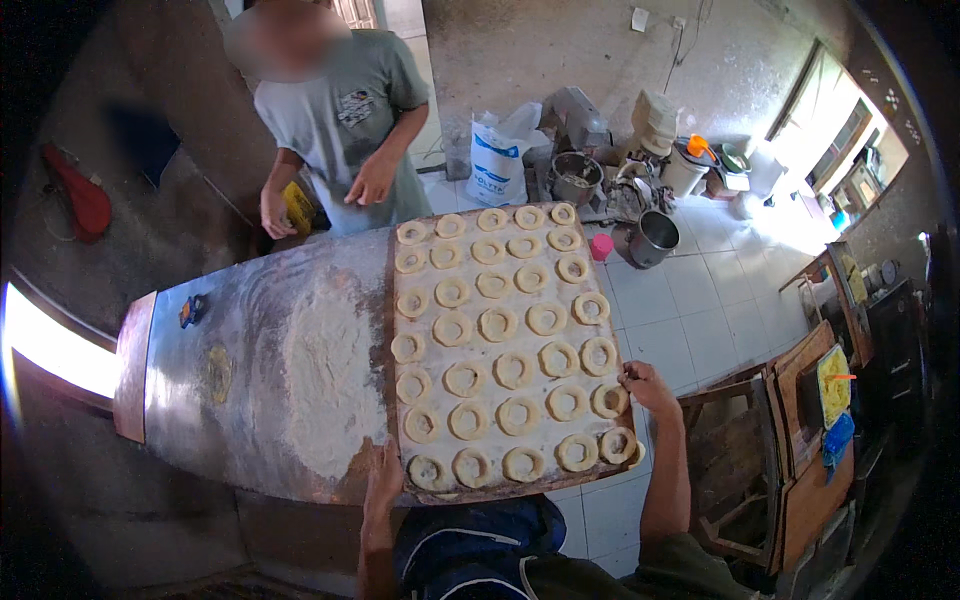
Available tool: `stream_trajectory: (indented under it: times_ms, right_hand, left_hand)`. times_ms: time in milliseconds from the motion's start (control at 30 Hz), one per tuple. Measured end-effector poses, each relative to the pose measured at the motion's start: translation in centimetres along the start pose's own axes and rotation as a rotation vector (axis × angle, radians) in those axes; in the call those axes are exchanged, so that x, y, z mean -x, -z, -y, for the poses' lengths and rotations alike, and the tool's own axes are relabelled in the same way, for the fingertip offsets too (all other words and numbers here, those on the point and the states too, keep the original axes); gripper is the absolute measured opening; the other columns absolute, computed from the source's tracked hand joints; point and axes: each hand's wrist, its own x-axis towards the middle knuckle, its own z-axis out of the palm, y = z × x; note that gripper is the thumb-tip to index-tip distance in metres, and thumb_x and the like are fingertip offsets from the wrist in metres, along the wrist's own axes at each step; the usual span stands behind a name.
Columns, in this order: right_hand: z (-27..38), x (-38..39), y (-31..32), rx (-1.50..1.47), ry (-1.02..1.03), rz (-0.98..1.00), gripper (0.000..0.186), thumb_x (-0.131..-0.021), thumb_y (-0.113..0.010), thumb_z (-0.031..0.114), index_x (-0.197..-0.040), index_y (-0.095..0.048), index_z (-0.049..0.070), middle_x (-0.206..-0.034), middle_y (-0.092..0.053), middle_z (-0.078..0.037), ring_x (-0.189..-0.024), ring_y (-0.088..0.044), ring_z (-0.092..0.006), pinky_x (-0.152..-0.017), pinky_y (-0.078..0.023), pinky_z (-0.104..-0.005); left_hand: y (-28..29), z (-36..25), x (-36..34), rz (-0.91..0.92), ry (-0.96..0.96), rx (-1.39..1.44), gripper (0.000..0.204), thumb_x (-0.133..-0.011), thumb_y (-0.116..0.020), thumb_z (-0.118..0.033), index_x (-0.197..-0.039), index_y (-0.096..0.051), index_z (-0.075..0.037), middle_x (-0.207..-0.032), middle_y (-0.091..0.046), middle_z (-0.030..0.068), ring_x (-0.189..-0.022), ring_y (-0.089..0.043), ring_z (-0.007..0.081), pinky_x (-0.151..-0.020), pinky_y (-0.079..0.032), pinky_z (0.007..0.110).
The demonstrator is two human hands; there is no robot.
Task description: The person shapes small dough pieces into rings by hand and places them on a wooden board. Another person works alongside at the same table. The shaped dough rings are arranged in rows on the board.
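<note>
A large board [455, 350] dusted with flour carries rows of raw dough rings [514, 370]. It lies at the right end of the metal-topped table [250, 390] and reaches toward my body. My right hand [648, 386] is closed on the board's right edge, with its fingertips at the rim beside a ring. At the near left corner, my left hand [382, 468] holds the board's side; some of its fingers are hidden. The nearest rings lie close to both hands.
Loose flour [330, 370] covers part of the tabletop. A co-worker [345, 120] stands behind the table, hands low near its far edge. On the tiled floor stand a white sack [497, 165], a metal pot [654, 238] and a pink cup [601, 246]. Wooden boards [815, 480] lean at right.
</note>
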Motion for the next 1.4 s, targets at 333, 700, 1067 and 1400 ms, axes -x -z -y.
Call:
stream_trajectory:
  times_ms: [333, 700, 1067, 1400]
  right_hand:
    - [1.6, 1.7, 1.1, -0.805, -0.081, 0.262, 0.048, -0.088, -0.062, 0.003, -0.133, -0.047, -0.003, -0.12, -0.062, -0.013, -0.105, -0.064, -0.0236, -0.096, -0.05, -0.0348]
    - [4.2, 13.4, 0.5, -1.01, 0.231, 0.273, 0.06, -0.084, -0.062, 0.001, -0.14, -0.04, -0.004, -0.134, -0.054, -0.018, -0.119, -0.057, -0.0268, -0.104, -0.046, -0.0401]
    - [8.6, 43.6, -13.8, -1.21, 0.558, -0.253, 0.079, -0.078, -0.069, 0.003, -0.146, -0.03, -0.004, -0.141, -0.049, -0.016, -0.127, -0.049, -0.0232, -0.105, -0.041, -0.0366]
    - [14.9, 65.5, -20.4, -0.901, 0.516, -1.052, 0.072, -0.075, -0.063, 0.008, -0.142, -0.04, -0.003, -0.141, -0.049, -0.017, -0.126, -0.051, -0.0279, -0.107, -0.041, -0.0405]
  left_hand:
    - [-1.7, -1.6, -2.8, -0.075, 0.158, 0.733, 0.068, -0.102, -0.031, -0.051, -0.147, -0.033, 0.001, -0.147, -0.04, 0.0222, -0.135, -0.039, 0.0333, -0.111, -0.03, 0.042]
    - [6.7, 2.4, -7.4, -0.277, -0.356, 0.424, 0.074, -0.099, -0.032, -0.057, -0.147, -0.033, 0.0, -0.151, -0.033, 0.0208, -0.138, -0.033, 0.0348, -0.114, -0.025, 0.043]
    - [7.0, -12.9, 3.2, 0.336, -0.764, 0.512, 0.078, -0.096, -0.032, -0.062, -0.147, -0.034, -0.003, -0.151, -0.034, 0.0197, -0.138, -0.034, 0.0354, -0.114, -0.025, 0.048]
    - [5.6, -18.2, 12.6, 1.298, -0.51, 1.033, 0.082, -0.093, -0.033, -0.067, -0.147, -0.035, -0.004, -0.151, -0.035, 0.0188, -0.138, -0.035, 0.0359, -0.114, -0.026, 0.052]
